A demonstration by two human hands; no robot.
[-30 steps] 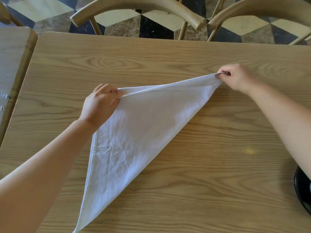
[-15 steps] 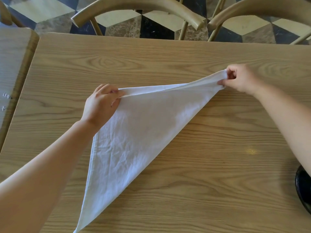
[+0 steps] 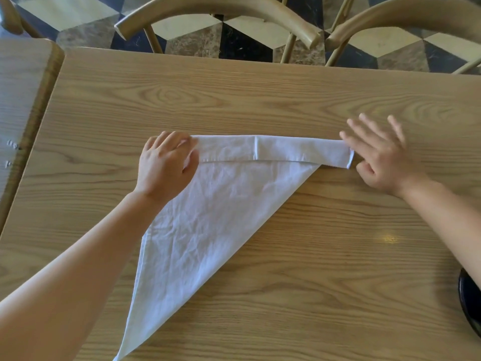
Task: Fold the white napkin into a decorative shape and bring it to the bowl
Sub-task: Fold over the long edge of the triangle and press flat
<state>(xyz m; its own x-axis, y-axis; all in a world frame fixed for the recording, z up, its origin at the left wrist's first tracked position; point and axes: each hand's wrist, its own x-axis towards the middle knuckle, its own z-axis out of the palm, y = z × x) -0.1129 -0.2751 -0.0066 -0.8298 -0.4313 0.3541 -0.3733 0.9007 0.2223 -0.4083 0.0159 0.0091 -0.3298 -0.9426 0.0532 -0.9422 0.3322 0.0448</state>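
One band is folded along the far edge of the white napkin (image 3: 208, 217). Its end is gripped by the left hand (image 3: 166, 165); the right hand (image 3: 382, 157) is spread, holding nothing. More folding remains, and the bowl (image 3: 469, 303) is not reached.

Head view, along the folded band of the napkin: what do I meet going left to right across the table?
Neighbouring table's edge → left hand on the band's left end → folded band of the white napkin → right hand, fingers spread at its right end → dark bowl, nearer, at the frame edge.
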